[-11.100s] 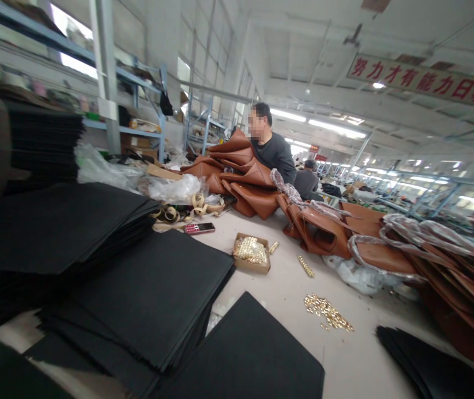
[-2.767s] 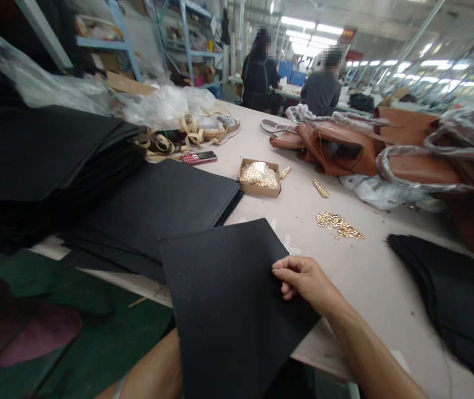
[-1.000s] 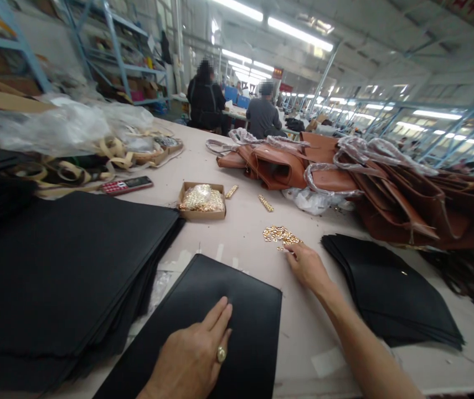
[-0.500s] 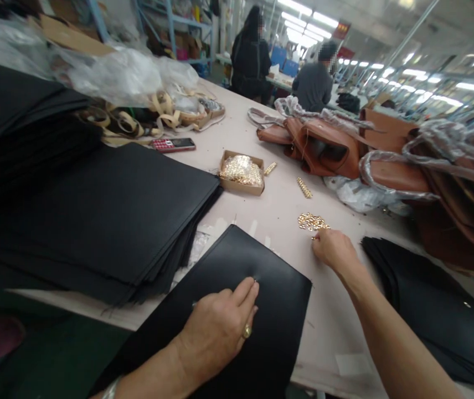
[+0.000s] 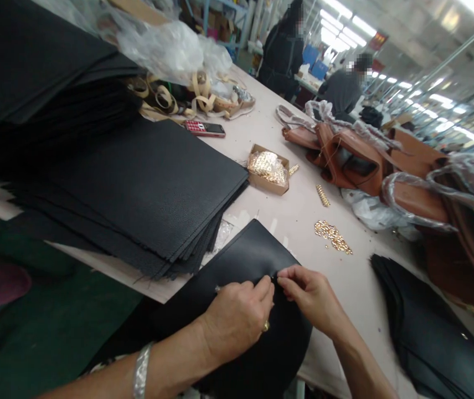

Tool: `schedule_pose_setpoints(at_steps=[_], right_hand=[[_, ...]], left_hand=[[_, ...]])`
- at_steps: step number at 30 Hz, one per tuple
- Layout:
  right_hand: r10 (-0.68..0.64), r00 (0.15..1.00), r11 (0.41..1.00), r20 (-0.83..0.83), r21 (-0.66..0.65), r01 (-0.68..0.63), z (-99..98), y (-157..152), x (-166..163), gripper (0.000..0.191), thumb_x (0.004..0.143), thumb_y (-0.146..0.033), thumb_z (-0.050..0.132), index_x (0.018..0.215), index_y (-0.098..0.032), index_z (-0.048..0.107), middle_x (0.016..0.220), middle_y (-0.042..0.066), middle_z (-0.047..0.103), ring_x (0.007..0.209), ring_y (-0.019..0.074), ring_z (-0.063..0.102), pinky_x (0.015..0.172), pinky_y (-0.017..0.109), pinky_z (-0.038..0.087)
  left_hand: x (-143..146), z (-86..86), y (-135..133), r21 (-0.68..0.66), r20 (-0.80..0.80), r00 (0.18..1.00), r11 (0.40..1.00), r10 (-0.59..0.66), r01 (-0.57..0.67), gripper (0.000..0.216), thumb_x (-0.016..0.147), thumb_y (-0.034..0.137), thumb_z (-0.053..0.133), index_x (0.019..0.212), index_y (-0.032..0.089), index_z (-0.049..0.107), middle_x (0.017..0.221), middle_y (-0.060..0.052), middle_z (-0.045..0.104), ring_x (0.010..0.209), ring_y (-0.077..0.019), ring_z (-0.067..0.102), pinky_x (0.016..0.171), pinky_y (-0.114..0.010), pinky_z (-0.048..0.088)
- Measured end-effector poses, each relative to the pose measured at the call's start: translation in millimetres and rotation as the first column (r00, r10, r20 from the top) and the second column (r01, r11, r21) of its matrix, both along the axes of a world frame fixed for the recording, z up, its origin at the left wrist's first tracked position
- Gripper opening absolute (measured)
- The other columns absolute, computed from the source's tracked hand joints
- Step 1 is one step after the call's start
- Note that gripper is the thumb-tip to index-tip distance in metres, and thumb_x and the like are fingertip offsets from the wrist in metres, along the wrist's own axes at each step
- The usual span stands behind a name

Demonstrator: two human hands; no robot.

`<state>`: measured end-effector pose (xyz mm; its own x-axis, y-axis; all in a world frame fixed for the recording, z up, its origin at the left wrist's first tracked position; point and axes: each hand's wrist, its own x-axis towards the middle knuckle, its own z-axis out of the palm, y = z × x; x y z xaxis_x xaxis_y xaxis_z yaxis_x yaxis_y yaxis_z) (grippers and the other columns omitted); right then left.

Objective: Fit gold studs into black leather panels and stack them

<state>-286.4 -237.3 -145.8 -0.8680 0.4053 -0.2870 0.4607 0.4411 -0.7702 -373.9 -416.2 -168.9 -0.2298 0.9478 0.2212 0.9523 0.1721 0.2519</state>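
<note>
A black leather panel [image 5: 247, 252] lies in front of me, its near part hanging over the table edge. My left hand [image 5: 241, 316], with a ring and a silver bracelet, is closed on the panel, its thumb and fingers pinching near the middle. Touching the same spot from the right, my right hand [image 5: 309, 293] is closed in a pinch. The small gold fitting it took from the pile is mostly hidden between its fingertips. Loose gold fittings [image 5: 333, 235] are spread on the table beyond my right hand.
Stacked black leather sheets [image 5: 149, 183] fill the left side. Behind are a cardboard box [image 5: 270, 185] of gold fittings, a phone [image 5: 204, 129] and plastic wrap [image 5: 170, 50]. Brown bags [image 5: 357, 160] and more black panels [image 5: 428, 327] lie right. Two people are farther back.
My right hand has moved from the gold pile to the panel, meeting my left fingertips. The panel now bends up where I pinch it. The view has shifted and tilted.
</note>
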Motion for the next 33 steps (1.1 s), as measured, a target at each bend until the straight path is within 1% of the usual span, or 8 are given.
schedule_pose_setpoints(at_steps=[4,8,12,16,21,24,30,33], right_hand=[[0.061,0.996,0.990,0.071,0.121,-0.069,5.2,-9,-10,0.017,0.088,-0.031,0.057,0.085,-0.022,0.071,0.072,-0.001,0.067,0.063,0.0135,0.058,0.058,0.024,0.045],[0.077,0.988,0.985,0.132,0.142,-0.096,11.0,-6,-18,0.017,0.087,-0.029,0.056,0.082,-0.022,0.071,0.069,-0.001,0.067,0.061,0.0131,0.058,0.057,0.023,0.044],[0.093,0.980,0.987,0.176,0.113,-0.114,12.6,-4,-25,0.016,0.085,-0.027,0.057,0.077,-0.020,0.069,0.067,-0.001,0.066,0.059,0.0123,0.057,0.055,0.023,0.043],[0.105,0.958,0.987,0.268,0.086,-0.132,14.9,-1,-34,0.014,0.081,-0.025,0.057,0.075,-0.019,0.068,0.063,0.000,0.065,0.058,0.0126,0.058,0.054,0.023,0.043],[0.118,0.904,0.984,0.411,0.076,-0.163,19.8,7,-43,0.013,0.080,-0.028,0.058,0.074,-0.018,0.065,0.058,0.001,0.063,0.054,0.0137,0.059,0.049,0.023,0.041],[0.141,0.868,0.982,0.476,0.042,-0.183,21.7,12,-49,0.012,0.079,-0.029,0.059,0.074,-0.018,0.062,0.057,0.002,0.064,0.053,0.0143,0.060,0.046,0.022,0.040],[0.138,0.848,0.987,0.512,-0.002,-0.159,21.0,15,-55,0.012,0.075,-0.028,0.063,0.069,-0.018,0.059,0.054,0.002,0.062,0.050,0.0155,0.060,0.042,0.022,0.037],[0.093,0.899,0.992,0.429,0.042,-0.123,17.3,9,-50,0.011,0.076,-0.027,0.063,0.071,-0.018,0.059,0.054,0.000,0.061,0.051,0.0145,0.059,0.044,0.022,0.038]], left_hand=[[1,-1.0,0,0.017,0.011,1.000,1.000,0.003,-0.003,0.033,0.097,0.023,0.043,0.125,0.012,0.056,0.100,-0.006,0.066,0.069,-0.0200,0.061,0.053,-0.036,0.048],[1,-1.9,0,0.038,0.017,1.000,0.999,0.009,-0.009,0.032,0.097,0.023,0.043,0.124,0.011,0.056,0.096,-0.004,0.064,0.068,-0.0200,0.060,0.053,-0.037,0.047],[1,-3.2,0,0.047,0.032,0.999,0.999,0.008,-0.009,0.030,0.097,0.022,0.044,0.122,0.012,0.056,0.097,-0.004,0.063,0.068,-0.0197,0.060,0.051,-0.036,0.047],[0,-3.2,0,0.048,0.039,0.999,0.999,0.002,-0.004,0.027,0.096,0.020,0.046,0.117,0.012,0.059,0.097,-0.004,0.064,0.066,-0.0195,0.059,0.049,-0.036,0.047],[0,-3.0,0,0.051,0.011,1.000,0.998,0.025,-0.025,0.030,0.094,0.020,0.048,0.121,0.011,0.059,0.112,-0.007,0.066,0.065,-0.0176,0.059,0.048,-0.034,0.047],[1,-5.5,0,0.058,0.010,1.000,0.998,0.017,-0.018,0.031,0.095,0.021,0.048,0.121,0.010,0.060,0.116,-0.007,0.066,0.065,-0.0171,0.059,0.049,-0.033,0.046],[1,-7.1,1,0.081,0.040,0.999,0.996,0.017,-0.020,0.031,0.095,0.019,0.046,0.122,0.011,0.060,0.119,-0.006,0.066,0.068,-0.0177,0.061,0.050,-0.034,0.047],[0,-4.5,0,0.042,0.073,0.997,0.999,0.008,-0.011,0.033,0.095,0.018,0.045,0.125,0.012,0.057,0.117,-0.005,0.066,0.071,-0.0190,0.062,0.053,-0.036,0.051]])
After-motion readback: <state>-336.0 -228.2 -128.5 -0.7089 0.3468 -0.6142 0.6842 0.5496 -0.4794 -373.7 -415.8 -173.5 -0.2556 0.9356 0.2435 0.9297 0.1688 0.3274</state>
